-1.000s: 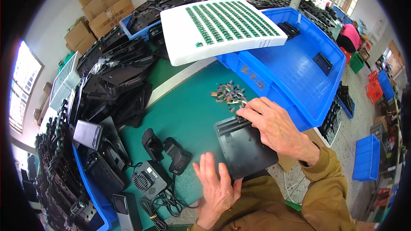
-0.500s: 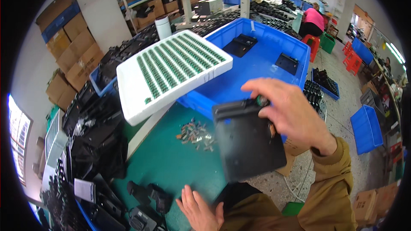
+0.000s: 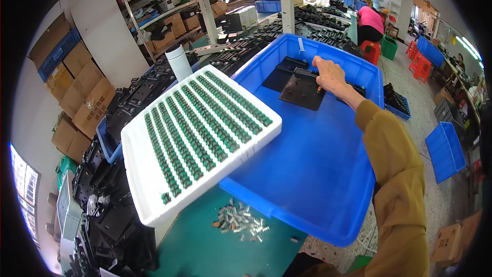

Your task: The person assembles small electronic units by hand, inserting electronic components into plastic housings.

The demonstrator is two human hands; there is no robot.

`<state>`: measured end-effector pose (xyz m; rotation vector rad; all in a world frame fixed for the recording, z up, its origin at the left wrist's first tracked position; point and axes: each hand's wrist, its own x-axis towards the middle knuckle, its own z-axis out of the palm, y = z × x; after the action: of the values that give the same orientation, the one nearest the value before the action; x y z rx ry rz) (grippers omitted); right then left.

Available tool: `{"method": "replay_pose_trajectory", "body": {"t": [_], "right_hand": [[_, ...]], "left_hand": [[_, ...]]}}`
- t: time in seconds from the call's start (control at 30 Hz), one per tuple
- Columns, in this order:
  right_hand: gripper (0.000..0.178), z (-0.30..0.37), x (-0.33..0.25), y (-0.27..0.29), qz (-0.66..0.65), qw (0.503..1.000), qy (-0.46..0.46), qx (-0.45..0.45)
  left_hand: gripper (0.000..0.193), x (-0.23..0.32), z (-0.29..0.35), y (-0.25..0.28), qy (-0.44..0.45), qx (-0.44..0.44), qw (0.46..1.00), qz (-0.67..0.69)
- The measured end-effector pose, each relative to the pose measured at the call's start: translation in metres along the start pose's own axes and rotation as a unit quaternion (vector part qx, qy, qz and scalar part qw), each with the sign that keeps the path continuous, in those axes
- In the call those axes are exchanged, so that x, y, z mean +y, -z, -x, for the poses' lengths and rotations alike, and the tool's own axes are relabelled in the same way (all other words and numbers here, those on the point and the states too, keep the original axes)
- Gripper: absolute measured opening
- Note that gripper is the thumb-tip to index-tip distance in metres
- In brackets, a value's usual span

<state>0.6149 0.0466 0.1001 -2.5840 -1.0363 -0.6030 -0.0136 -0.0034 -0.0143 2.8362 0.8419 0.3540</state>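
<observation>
Factory floor: blue crates (image 3: 441, 149), stacked cartons (image 3: 84, 92), parts benches (image 3: 328, 25).

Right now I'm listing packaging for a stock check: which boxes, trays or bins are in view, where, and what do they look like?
Brown cardboard boxes: stacked along the left wall.
White foam tray: propped on the big bin's left rim, rows of green parts.
Large blue plastic bin: centre; right hand holds a black plate inside it.
Small blue bin: floor, right.
White cylinder: behind the tray.
</observation>
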Motion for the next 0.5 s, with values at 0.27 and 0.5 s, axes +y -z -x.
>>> {"method": "replay_pose_trajectory", "body": {"t": [0.27,0.5], "right_hand": [[0.038,-0.065,-0.023,-0.102,0.003,0.997,-0.067,0.03],[0.036,-0.075,-0.018,-0.131,0.0,0.996,-0.087,0.016]], "left_hand": [[0.061,0.0,-0.007,0.002,-0.013,0.035,0.999,0.01],[0.058,0.005,-0.01,0.009,-0.003,-0.015,1.0,0.026]]}}
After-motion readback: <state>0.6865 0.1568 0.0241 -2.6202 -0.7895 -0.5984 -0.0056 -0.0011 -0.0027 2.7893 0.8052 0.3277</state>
